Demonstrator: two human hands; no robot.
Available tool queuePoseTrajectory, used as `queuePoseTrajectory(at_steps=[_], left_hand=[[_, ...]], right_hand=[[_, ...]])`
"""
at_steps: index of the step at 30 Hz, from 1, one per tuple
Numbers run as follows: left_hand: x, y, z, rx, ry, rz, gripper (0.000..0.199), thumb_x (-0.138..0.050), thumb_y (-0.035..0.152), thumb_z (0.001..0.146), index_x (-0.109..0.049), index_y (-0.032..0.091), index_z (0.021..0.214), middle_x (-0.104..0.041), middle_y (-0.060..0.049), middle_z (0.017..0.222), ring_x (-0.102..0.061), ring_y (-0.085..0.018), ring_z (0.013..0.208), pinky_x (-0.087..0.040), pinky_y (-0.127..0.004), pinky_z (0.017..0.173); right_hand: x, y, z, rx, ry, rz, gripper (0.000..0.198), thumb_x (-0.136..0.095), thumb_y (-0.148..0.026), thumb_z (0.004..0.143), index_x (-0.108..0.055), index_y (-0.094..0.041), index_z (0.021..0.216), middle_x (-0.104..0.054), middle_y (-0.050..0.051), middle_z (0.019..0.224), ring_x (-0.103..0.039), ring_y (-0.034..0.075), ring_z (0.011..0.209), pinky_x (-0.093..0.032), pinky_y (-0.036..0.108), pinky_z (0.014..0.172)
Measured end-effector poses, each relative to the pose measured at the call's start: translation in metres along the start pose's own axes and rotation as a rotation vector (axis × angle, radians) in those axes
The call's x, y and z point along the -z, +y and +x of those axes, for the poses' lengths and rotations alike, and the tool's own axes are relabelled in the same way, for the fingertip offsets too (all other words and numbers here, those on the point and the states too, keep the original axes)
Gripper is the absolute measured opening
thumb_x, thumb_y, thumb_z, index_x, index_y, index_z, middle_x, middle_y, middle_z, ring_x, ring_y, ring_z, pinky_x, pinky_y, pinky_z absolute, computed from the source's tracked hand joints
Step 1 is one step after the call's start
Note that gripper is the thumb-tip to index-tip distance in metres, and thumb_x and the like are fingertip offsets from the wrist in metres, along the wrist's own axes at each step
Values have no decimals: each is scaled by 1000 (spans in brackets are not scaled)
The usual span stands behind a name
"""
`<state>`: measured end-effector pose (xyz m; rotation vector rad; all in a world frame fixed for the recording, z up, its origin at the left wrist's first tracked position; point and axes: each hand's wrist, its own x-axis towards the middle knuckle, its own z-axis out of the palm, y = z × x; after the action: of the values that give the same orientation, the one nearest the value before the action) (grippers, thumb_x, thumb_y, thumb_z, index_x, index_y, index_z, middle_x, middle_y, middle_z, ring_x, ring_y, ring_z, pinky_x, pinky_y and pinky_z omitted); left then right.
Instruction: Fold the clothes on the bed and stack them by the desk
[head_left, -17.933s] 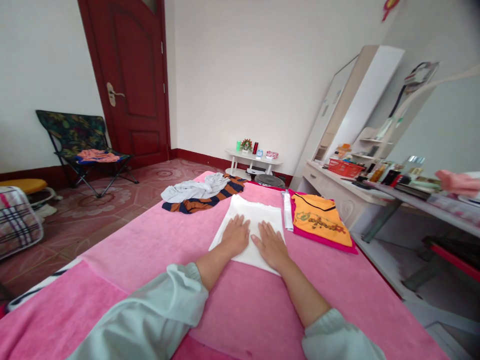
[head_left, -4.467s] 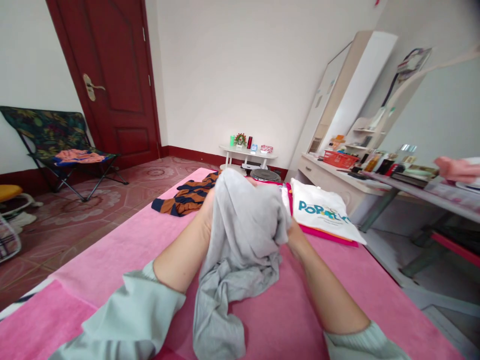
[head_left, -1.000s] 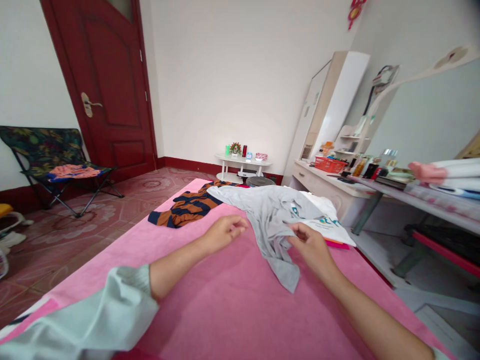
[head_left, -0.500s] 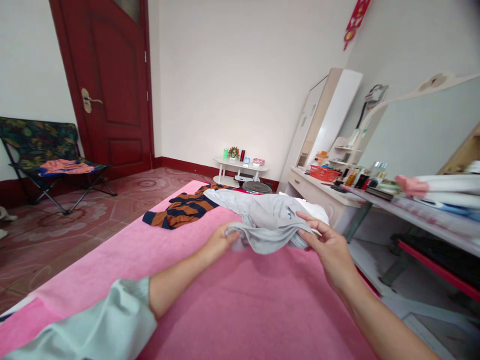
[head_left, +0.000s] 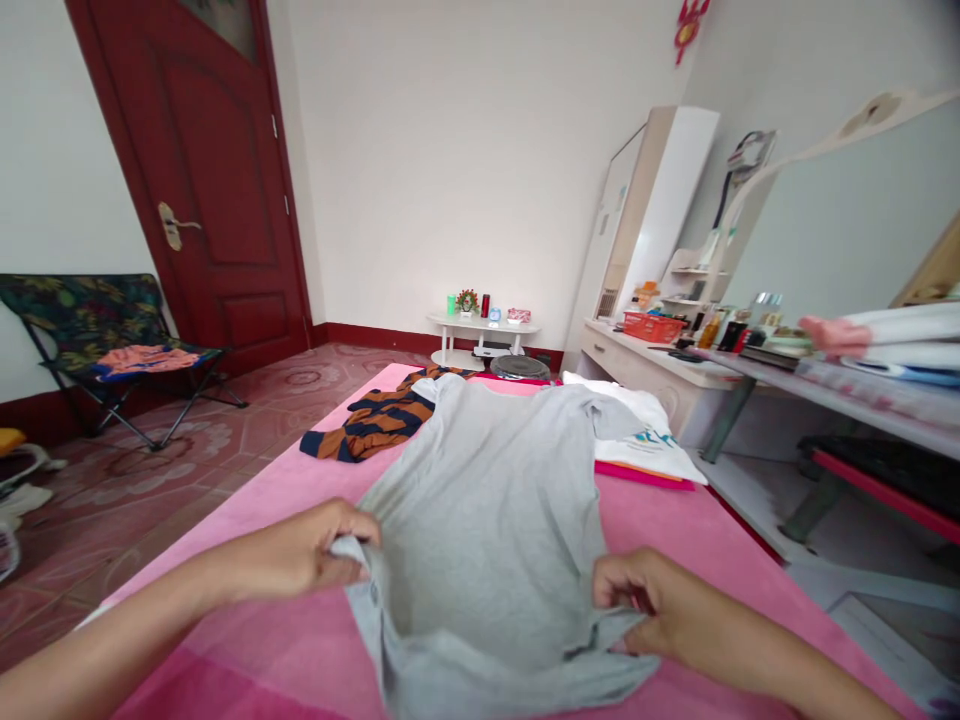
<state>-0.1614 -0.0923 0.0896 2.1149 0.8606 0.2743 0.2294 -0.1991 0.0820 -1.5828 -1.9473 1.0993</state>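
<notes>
My left hand (head_left: pixel 322 550) pinching the near edge of a gray shirt (head_left: pixel 487 510), striped garment (head_left: pixel 375 420) beyond, gray shirt spread over pink blanket (head_left: pixel 694 545), long axis running away from me, white shirt (head_left: pixel 656 465) with teal lettering partly covered, my right hand (head_left: pixel 667 615) pinching the near right edge

shirt (head_left: pixel 495 500): lt grey | striped garment (head_left: pixel 382 418): brn-orange w/ navy stripes | folded tee (head_left: pixel 649 412): wht w/ teal lettering | layers under tee (head_left: pixel 645 477): show orange + magenta | bed cover (head_left: pixel 682 535): pink | chair (head_left: pixel 82 315): dk grn w/ leaf pattern | cloth on chair (head_left: pixel 150 359): peach + blue | door (head_left: pixel 221 190): dk red | basket (head_left: pixel 651 328): red | floor tiles (head_left: pixel 311 378): reddish w/ pale floral pattern
</notes>
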Motion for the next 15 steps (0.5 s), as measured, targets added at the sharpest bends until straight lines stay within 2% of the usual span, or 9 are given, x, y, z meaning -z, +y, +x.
queuePoseTrajectory(at_steps=[2, 4, 6, 8, 11, 13, 15], left_hand=[[-9, -6, -5, 62, -225, -20, 27, -69, 38, 71, -70, 19, 89, -68, -2, 80, -61, -19, 75, -47, -23, 67], [-11, -8, -4, 96, -386, -94, 37, -72, 44, 68, -71, 19, 96, -70, -3, 81, -63, -19, 74, -48, -24, 67], [-8, -7, 4, 109, -425, -159, 42, -69, 49, 71, -70, 20, 102, -70, -4, 82, -64, -19, 74, -49, -25, 67], [-7, -4, 22, 84, -346, -139, 41, -64, 50, 76, -69, 19, 103, -71, -4, 84, -65, -19, 75, -49, -24, 67], [-13, -5, 63, -59, -101, 32, 33, -61, 42, 80, -69, 19, 103, -70, -4, 94, -64, -19, 84, -49, -25, 75], [-20, -12, 96, -184, 57, 156, 32, -62, 36, 80, -68, 20, 107, -68, -5, 102, -62, -20, 92, -47, -27, 82], [-27, -24, 126, -279, 176, 230, 33, -63, 31, 79, -66, 20, 110, -65, -7, 109, -59, -20, 99, -45, -30, 89]], right_hand=[[8, 6, -7, -38, -109, -15, 15, -73, -28, 66, -66, -16, 72, -54, -4, 64, -45, 10, 63, -32, 20, 56], [18, 9, -5, -47, -193, 17, 22, -68, -38, 73, -68, -16, 72, -55, -3, 61, -46, 11, 60, -32, 21, 55], [26, 13, 10, -14, -112, 22, 30, -63, -44, 76, -68, -15, 69, -56, -2, 60, -47, 12, 59, -34, 23, 56], [29, 22, 35, 46, 120, 1, 33, -61, -46, 77, -67, -15, 70, -60, 0, 63, -52, 15, 62, -38, 25, 60], [19, 42, 77, 115, 470, -39, 30, -60, -45, 75, -68, -16, 80, -67, 5, 80, -60, 21, 78, -45, 31, 71], [7, 57, 99, 148, 614, -88, 27, -60, -41, 75, -68, -17, 84, -67, 8, 93, -61, 24, 90, -46, 36, 81], [-5, 68, 111, 177, 664, -152, 22, -58, -36, 77, -68, -18, 84, -65, 10, 103, -59, 24, 101, -44, 39, 91]])
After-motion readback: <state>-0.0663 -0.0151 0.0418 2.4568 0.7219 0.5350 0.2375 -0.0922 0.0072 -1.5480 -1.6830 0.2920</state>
